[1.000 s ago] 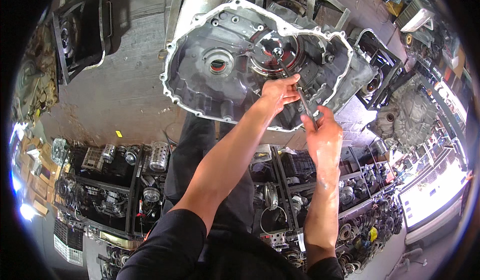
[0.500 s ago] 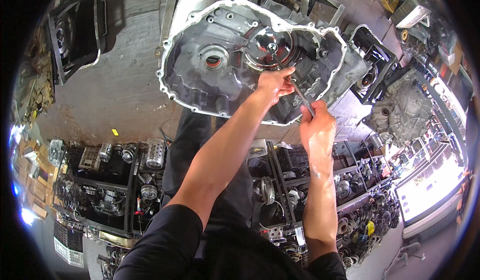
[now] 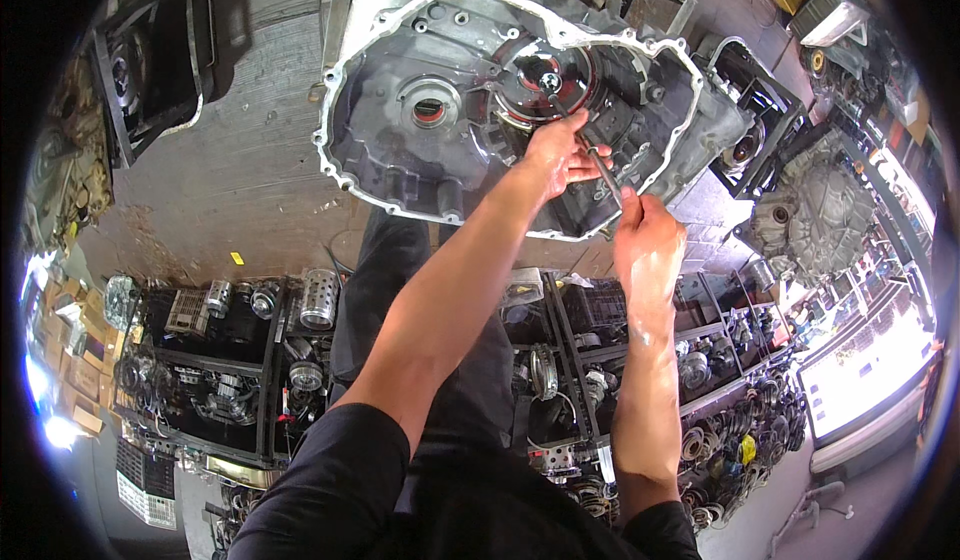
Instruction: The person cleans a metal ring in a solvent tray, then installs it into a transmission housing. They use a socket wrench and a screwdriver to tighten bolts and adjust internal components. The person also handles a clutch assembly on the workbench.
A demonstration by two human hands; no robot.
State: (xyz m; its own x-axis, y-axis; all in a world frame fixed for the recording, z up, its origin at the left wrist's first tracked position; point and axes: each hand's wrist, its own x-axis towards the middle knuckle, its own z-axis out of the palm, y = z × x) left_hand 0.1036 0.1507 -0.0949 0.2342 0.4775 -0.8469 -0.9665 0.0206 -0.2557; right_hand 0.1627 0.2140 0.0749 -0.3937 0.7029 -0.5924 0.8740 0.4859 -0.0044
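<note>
A large grey metal transmission housing [image 3: 375, 150] with a pale, bolt-holed rim lies open in front of me. Inside it, a shiny round part [image 3: 531, 65] with a red-edged ring around it sits in the upper middle bore. From that part's centre, a long metal bar-shaped tool [image 3: 603, 171] slants down to the right; its exact kind is unclear. My left hand [image 3: 555, 155] closes on the bar about midway, some fingers pointing right. My right hand [image 3: 648, 245] is wrapped round the bar's near end, hiding it.
The housing rests above a brown worktop [image 3: 240, 190]. Dark metal stands [image 3: 150, 70] are at far left and right of the housing. Another grey casing [image 3: 815, 205] lies at right. Below the worktop's near edge, dark trays [image 3: 215, 360] hold metal parts.
The whole view has shifted slightly. My right hand sits a little farther right, and my left hand's fingers have moved along the bar toward its far end.
</note>
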